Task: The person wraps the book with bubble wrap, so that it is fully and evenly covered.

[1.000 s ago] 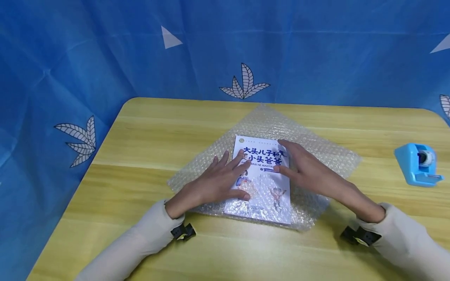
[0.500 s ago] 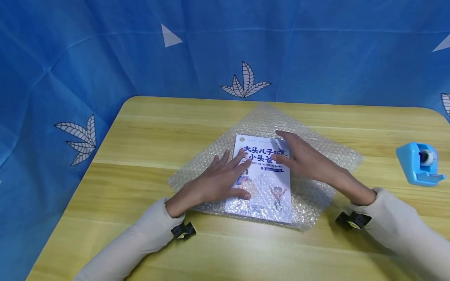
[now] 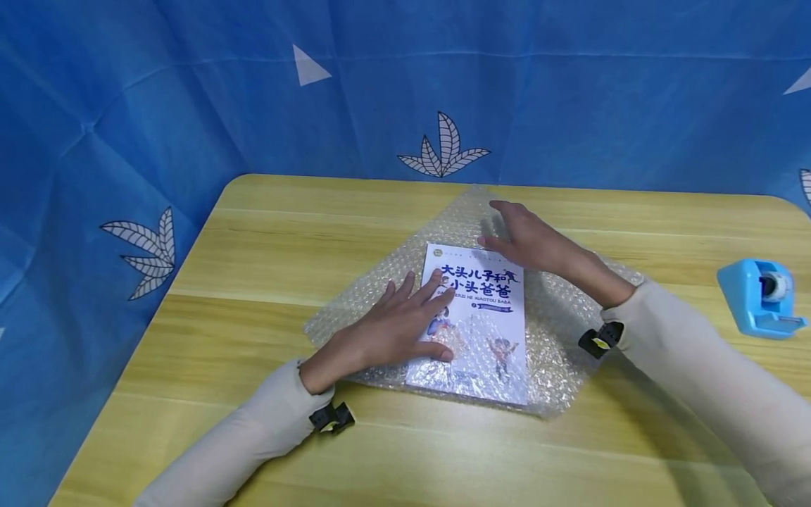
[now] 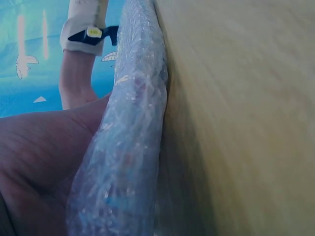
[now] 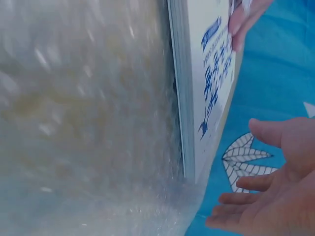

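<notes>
A white book with blue Chinese lettering and cartoon figures lies face up on a sheet of bubble wrap. The sheet lies cornerwise, and shiny wrap covers the lower cover. Fingers spread, my left hand rests on the left side of the book and wrap. In the left wrist view, wrap goes round the near edge beside that hand. My right hand is over the sheet at the book's top right corner. Its fingers look loosely extended in the right wrist view, apart from the book, holding nothing.
On the right of the wooden table stands a light blue tape dispenser with a roll in it. Behind the table's far edge hangs a blue curtain with leaf prints. Each wrist wears a black camera mount.
My right hand has moved from over the book's right side up and away, past its top right corner toward the sheet's far corner. The left hand has stayed in place.
</notes>
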A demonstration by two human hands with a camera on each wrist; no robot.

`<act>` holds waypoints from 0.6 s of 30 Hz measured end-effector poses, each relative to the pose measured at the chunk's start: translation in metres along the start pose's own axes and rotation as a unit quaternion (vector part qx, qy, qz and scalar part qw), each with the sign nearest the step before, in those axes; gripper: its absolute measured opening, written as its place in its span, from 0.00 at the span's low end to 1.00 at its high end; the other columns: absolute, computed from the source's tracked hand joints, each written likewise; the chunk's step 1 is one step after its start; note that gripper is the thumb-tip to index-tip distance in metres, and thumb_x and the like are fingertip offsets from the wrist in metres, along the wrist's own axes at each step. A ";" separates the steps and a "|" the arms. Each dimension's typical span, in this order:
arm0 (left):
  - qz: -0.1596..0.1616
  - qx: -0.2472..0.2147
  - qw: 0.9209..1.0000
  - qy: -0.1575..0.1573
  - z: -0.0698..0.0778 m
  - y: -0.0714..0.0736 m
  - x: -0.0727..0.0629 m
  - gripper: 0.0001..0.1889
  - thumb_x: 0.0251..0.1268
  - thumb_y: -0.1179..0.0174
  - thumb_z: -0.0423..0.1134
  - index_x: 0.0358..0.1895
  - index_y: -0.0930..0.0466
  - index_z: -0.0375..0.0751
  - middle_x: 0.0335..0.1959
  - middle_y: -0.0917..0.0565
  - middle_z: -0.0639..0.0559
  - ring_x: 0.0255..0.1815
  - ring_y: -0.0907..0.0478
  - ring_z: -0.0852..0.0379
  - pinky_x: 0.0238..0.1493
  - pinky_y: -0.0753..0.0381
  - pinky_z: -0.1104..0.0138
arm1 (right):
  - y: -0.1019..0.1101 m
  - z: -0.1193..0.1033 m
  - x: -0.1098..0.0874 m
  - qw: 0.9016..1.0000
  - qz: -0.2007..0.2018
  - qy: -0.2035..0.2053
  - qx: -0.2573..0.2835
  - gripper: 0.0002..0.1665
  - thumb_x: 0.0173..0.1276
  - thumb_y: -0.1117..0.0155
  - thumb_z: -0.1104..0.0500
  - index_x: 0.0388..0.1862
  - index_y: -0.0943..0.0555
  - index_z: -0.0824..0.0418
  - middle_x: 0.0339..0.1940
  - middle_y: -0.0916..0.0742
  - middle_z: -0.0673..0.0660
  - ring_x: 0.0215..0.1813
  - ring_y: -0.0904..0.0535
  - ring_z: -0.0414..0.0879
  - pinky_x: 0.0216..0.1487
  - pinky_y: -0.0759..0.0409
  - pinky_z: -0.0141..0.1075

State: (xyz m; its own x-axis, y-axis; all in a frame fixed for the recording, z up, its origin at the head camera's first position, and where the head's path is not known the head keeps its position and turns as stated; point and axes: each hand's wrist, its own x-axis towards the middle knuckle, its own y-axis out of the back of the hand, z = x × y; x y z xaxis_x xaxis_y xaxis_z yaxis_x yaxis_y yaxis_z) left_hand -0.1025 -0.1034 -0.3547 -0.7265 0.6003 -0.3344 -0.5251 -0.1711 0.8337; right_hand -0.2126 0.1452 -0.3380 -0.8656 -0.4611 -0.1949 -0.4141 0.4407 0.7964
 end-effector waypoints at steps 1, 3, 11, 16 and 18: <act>0.000 0.000 1.000 0.000 0.000 0.000 0.000 0.51 0.69 0.39 0.64 0.86 0.55 0.49 0.84 0.68 0.46 0.82 0.71 0.30 0.77 0.69 0.37 | 0.001 0.000 0.003 1.000 -0.001 -0.007 0.000 0.45 0.82 0.43 0.53 0.82 0.51 0.75 0.80 0.43 0.79 0.81 0.50 0.73 0.78 0.46 0.65; -0.001 0.000 1.000 0.001 0.000 0.000 0.000 0.51 0.69 0.39 0.64 0.86 0.55 0.49 0.84 0.69 0.47 0.82 0.72 0.31 0.77 0.69 0.37 | 0.001 0.001 0.009 1.000 -0.005 -0.022 -0.003 0.46 0.83 0.43 0.52 0.83 0.53 0.75 0.81 0.44 0.79 0.81 0.50 0.72 0.77 0.45 0.65; -0.002 0.002 1.000 0.003 0.000 0.000 0.002 0.50 0.70 0.39 0.64 0.86 0.55 0.49 0.85 0.68 0.47 0.82 0.71 0.32 0.78 0.69 0.38 | 0.005 0.015 0.024 0.997 -0.013 -0.058 -0.043 0.49 0.84 0.48 0.48 0.82 0.59 0.77 0.81 0.51 0.81 0.82 0.59 0.74 0.78 0.52 0.66; -0.003 0.002 1.000 0.001 -0.001 0.000 0.002 0.50 0.70 0.39 0.63 0.86 0.54 0.49 0.85 0.68 0.46 0.82 0.71 0.31 0.78 0.68 0.37 | 0.007 0.021 0.027 0.996 -0.020 -0.073 -0.038 0.51 0.85 0.50 0.46 0.83 0.63 0.76 0.81 0.49 0.81 0.81 0.57 0.75 0.78 0.57 0.67; -0.002 0.004 1.000 0.001 -0.001 0.000 0.002 0.50 0.70 0.39 0.63 0.86 0.54 0.48 0.85 0.68 0.46 0.82 0.70 0.31 0.78 0.68 0.37 | 0.007 0.022 0.029 0.997 -0.016 -0.074 -0.032 0.51 0.84 0.49 0.46 0.83 0.63 0.75 0.80 0.47 0.81 0.81 0.54 0.75 0.78 0.56 0.67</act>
State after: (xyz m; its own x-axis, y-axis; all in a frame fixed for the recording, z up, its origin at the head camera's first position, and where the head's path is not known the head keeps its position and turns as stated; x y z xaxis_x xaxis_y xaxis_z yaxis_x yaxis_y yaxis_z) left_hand -0.1040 -0.1028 -0.3557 -0.7253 0.5992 -0.3390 -0.5244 -0.1619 0.8359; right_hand -0.2462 0.1516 -0.3507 -0.8867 -0.3528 -0.2987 -0.4267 0.3758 0.8226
